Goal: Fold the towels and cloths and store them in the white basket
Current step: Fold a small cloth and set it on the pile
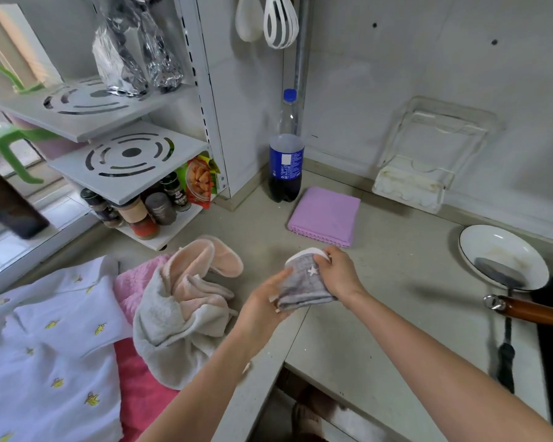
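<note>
The white cloth [45, 346] with little yellow bananas lies flat, far to the left of the grey cloth. On it sits a fluffy pink towel [138, 387]. A soft, bumpy cream towel [176, 314] lies in a heap just left of the grey cloth. A smooth purple cloth [324, 216], folded into a square, lies behind the grey cloth, near the bottle [286, 154]. The grey cloth [304, 285] is small, with a white star. It is folded long and points away and a bit left. The left hand [264, 306] holds its near end. The right hand [337, 272] pinches its far end.
</note>
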